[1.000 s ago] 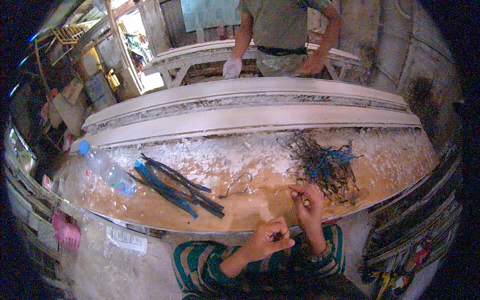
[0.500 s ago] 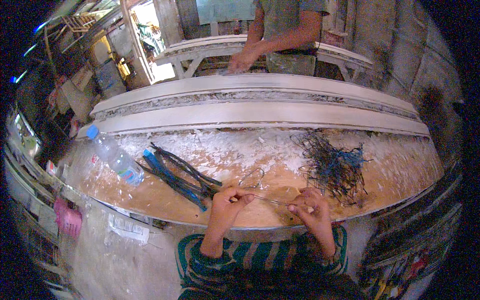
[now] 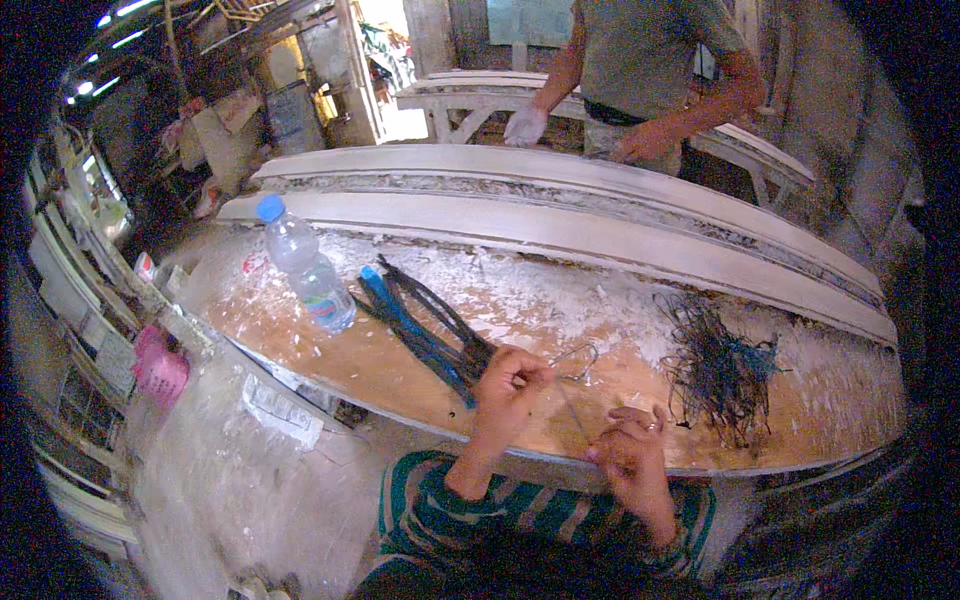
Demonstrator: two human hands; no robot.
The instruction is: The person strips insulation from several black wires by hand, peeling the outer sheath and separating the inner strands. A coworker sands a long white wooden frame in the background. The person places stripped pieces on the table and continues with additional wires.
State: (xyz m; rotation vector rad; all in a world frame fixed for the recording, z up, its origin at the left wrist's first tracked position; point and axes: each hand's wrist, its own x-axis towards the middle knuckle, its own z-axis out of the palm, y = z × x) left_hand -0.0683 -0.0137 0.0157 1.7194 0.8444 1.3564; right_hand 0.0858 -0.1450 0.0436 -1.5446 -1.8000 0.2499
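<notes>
Near the front edge of the wooden table, a thin dark cord point(image 3: 572, 408) runs taut between my hands. My left hand point(image 3: 508, 388) pinches one end, with a small loop of the cord sticking out beyond its fingers. Lower and to the right, my right hand point(image 3: 632, 455) has thumb and fingers closed on the other end. Just beyond my left hand lies a bundle of black and blue cords point(image 3: 425, 325). Right of my right hand sits a loose tangle of dark cords point(image 3: 722, 375), some of them blue.
A clear plastic bottle point(image 3: 308, 270) with a blue cap stands at the table's left. White moulded lengths point(image 3: 560, 205) lie along the far side, white flakes before them. Another person point(image 3: 650, 90) stands behind these. A pink bag point(image 3: 160, 365) is at the far left.
The view has swung, so the table sits tilted. The cord went from nearly level to slanting, my right hand now lower than my left. The other person's hands have moved apart.
</notes>
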